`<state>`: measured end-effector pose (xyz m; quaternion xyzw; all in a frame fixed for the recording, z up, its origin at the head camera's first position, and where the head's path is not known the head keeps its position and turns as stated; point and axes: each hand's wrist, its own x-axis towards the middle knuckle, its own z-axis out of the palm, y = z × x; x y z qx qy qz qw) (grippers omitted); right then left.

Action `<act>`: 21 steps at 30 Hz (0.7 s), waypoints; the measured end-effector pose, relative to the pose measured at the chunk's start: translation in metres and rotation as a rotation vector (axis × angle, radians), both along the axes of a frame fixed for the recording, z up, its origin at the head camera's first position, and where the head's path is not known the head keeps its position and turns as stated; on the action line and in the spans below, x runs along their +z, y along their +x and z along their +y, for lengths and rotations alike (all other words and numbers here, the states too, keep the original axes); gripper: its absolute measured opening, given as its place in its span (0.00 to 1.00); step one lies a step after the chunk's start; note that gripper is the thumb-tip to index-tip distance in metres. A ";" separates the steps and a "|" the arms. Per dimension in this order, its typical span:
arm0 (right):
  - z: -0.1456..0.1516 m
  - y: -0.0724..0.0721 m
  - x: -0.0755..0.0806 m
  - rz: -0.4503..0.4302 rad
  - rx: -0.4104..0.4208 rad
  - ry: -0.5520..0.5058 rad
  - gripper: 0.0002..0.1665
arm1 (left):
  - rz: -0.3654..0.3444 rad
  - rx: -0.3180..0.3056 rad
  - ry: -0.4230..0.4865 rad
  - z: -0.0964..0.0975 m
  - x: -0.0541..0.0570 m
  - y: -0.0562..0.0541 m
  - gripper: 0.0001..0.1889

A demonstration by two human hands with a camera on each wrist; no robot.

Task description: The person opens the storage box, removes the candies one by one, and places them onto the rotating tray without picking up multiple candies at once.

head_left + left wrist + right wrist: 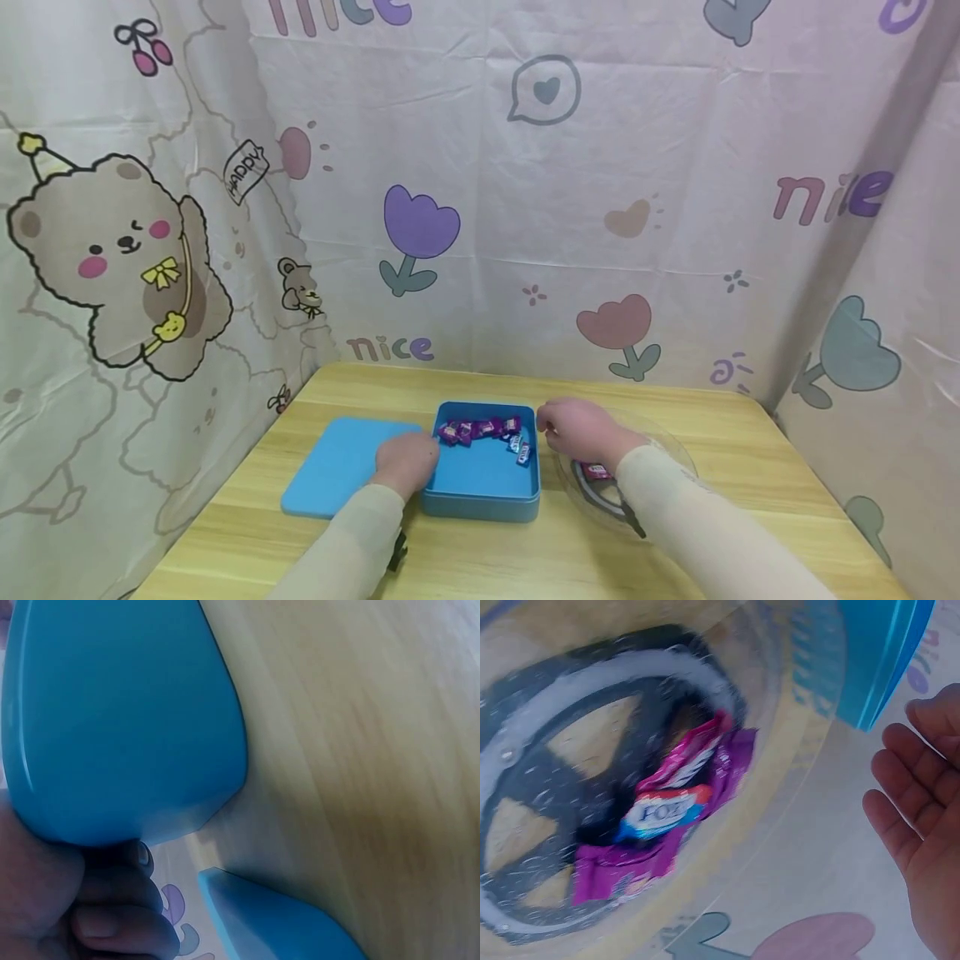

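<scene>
A blue rectangular box (480,507) stands on the table, with several purple-wrapped candies (487,428) along its back and blue-and-white ones (522,454) at its right side. My left hand (407,461) grips the box's left rim; in the left wrist view its fingers (124,926) curl beside the blue wall. Over the near side of a clear round bowl (678,446), my right hand (581,427) hovers by the box's right rim. The right wrist view shows its fingers (900,769) loosely bent, holding nothing. Purple, pink and blue-white candies (664,812) lie in the bowl.
A flat blue lid (330,471) lies left of the box. Showing through the bowl is a dark grey spoked ring (525,697). Printed cloth (495,208) hangs behind the wooden table (495,558) and at both sides.
</scene>
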<state>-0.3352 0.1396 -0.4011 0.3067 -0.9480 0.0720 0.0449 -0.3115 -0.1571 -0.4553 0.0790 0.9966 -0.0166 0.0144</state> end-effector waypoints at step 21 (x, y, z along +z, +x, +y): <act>-0.066 0.005 -0.016 0.090 0.009 0.351 0.02 | -0.014 -0.021 -0.007 -0.003 0.003 0.000 0.08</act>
